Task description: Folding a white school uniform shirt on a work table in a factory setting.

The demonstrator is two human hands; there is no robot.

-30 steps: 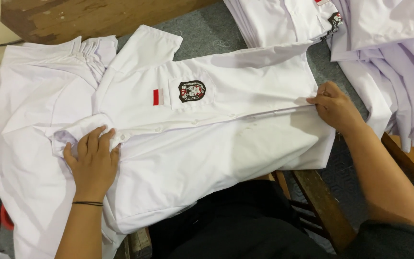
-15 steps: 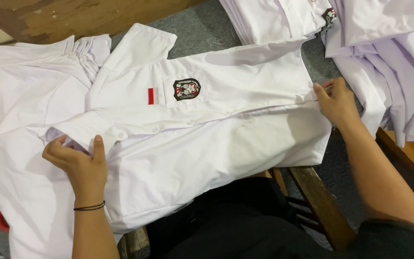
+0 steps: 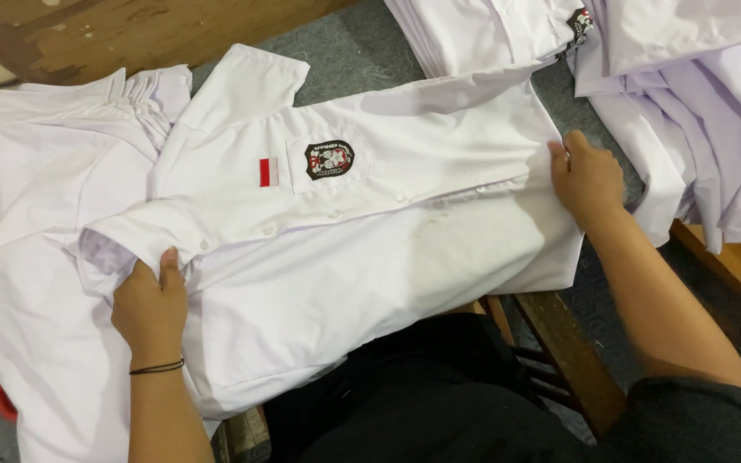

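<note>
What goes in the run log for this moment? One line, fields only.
left hand: grips collar end of white shirt | right hand: flat on hem end | shirt: buttoned, spread over lap | shirt piles: alongside

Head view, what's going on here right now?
A person has a white shirt spread flat, badge side up. The left hand grips the collar end; the right hand presses the hem end by the button line. It lies over another shirt, with a stack of shirts to the right.

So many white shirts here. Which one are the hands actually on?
The buttoned shirt spread in the middle, showing a dark chest badge. The left hand grips its collar, the right hand its hem; the others lie untouched.
</note>
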